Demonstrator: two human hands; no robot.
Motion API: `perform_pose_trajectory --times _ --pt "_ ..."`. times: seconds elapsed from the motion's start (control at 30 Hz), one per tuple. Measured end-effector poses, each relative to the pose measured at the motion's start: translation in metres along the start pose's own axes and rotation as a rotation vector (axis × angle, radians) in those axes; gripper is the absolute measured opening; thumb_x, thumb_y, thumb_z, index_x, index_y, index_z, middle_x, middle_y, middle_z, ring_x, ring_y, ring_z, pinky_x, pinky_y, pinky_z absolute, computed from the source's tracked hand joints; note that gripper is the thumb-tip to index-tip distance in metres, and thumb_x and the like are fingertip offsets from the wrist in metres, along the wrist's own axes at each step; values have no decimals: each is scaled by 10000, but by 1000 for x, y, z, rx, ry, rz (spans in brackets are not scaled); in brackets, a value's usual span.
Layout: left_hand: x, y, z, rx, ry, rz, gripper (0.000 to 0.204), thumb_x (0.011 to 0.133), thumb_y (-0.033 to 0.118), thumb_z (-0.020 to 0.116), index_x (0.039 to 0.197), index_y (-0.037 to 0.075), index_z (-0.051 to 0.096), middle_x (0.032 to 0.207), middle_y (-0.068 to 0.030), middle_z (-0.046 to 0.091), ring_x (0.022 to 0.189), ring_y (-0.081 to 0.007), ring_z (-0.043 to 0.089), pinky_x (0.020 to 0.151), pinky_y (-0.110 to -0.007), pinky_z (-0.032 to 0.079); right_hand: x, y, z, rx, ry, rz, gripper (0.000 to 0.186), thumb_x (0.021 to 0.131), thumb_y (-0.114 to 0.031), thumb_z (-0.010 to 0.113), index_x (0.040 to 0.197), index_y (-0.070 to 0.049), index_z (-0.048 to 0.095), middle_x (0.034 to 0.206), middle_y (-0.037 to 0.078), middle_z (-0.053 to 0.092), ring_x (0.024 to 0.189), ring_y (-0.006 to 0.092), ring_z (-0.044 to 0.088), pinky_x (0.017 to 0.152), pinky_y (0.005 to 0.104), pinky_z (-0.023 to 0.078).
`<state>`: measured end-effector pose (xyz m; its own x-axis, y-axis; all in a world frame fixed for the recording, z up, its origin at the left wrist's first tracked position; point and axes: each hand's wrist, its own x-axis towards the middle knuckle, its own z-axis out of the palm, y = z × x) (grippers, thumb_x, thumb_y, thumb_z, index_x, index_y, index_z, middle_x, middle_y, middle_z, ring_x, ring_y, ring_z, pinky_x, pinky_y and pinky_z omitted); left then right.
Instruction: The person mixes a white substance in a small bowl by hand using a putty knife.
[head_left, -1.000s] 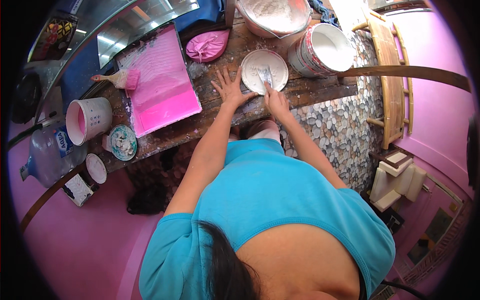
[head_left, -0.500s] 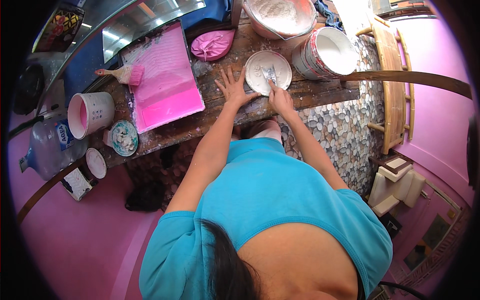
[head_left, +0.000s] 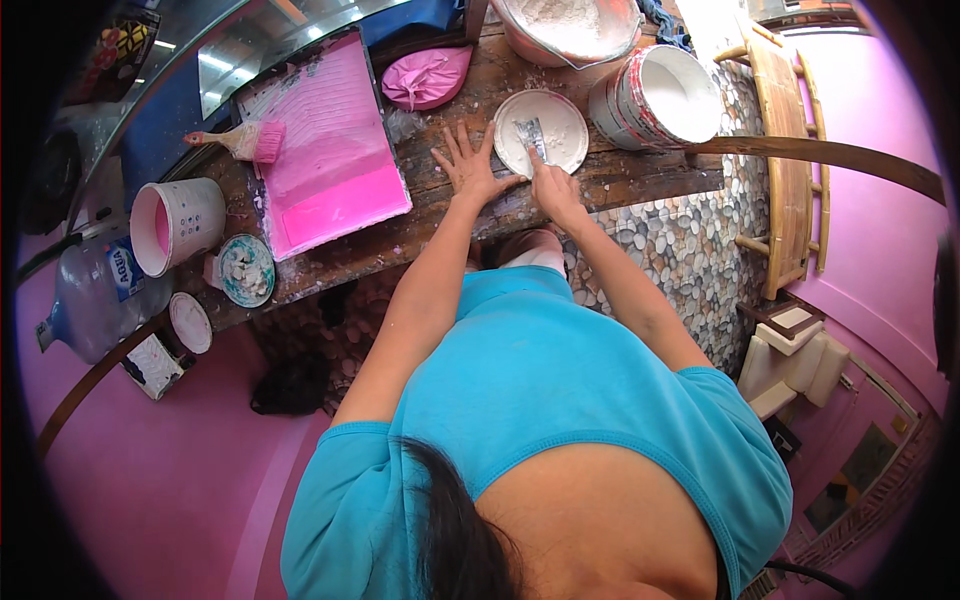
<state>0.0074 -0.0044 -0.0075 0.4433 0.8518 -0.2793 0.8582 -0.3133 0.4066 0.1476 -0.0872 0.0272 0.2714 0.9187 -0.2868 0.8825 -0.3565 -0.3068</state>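
Observation:
A round white lid (head_left: 566,150) with white paste on it lies on the wooden table. My right hand (head_left: 556,192) is closed around a putty knife (head_left: 531,137), its metal blade resting in the paste left of the lid's middle. The knife's handle is mostly hidden by my fingers. Beside the lid, my left hand (head_left: 473,176) lies flat on the table with fingers spread, its thumb reaching close to the lid's near edge. I cannot tell whether the thumb touches it.
Left of my hands is a paint tray (head_left: 340,205) with pink paint, a brush (head_left: 240,143) lying across its edge. A white bucket (head_left: 668,98) and a basin of white powder (head_left: 570,30) stand beyond the lid. A pink bag (head_left: 427,78) and a small paint pail (head_left: 190,222) are also about.
My right hand has moved the putty knife slightly left across the lid, and its blade is turned more to the left. My left hand stays flat in place.

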Motion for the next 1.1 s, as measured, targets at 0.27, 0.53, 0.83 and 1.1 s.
perform_pose_trajectory --times 0.27,0.53,0.83,1.1 --pt "3 -7 4 21 7 0 1198 522 717 752 1508 347 181 1566 -186 -13 1423 -438 -126 1054 -712 -14 -13 3 -1 -47 -4 4 523 838 -120 515 1360 -115 484 790 230 662 744 405 662 701 517 521" --pt "4 -8 5 5 60 8 1206 517 746 733 1509 334 184 1565 -188 -15 1423 -429 -144 1057 -707 -19 -11 9 4 -7 75 -21 520 847 -137 512 1365 -131 480 792 222 662 752 406 659 703 528 513" --pt "3 -3 1 9 -4 -13 1198 521 723 746 1508 333 189 1574 -168 -32 1428 -417 -145 1071 -689 -54 8 2 -28 209 70 105 412 899 -212 470 1296 -152 564 921 263 651 901 440 626 829 509 483" --pt "4 -5 5 17 36 2 1193 514 710 754 1505 335 205 1574 -172 -11 1429 -416 -145 1075 -685 -52 -8 -16 -4 55 -37 49 513 850 -136 507 1362 -145 489 835 240 664 806 422 653 757 518 504"
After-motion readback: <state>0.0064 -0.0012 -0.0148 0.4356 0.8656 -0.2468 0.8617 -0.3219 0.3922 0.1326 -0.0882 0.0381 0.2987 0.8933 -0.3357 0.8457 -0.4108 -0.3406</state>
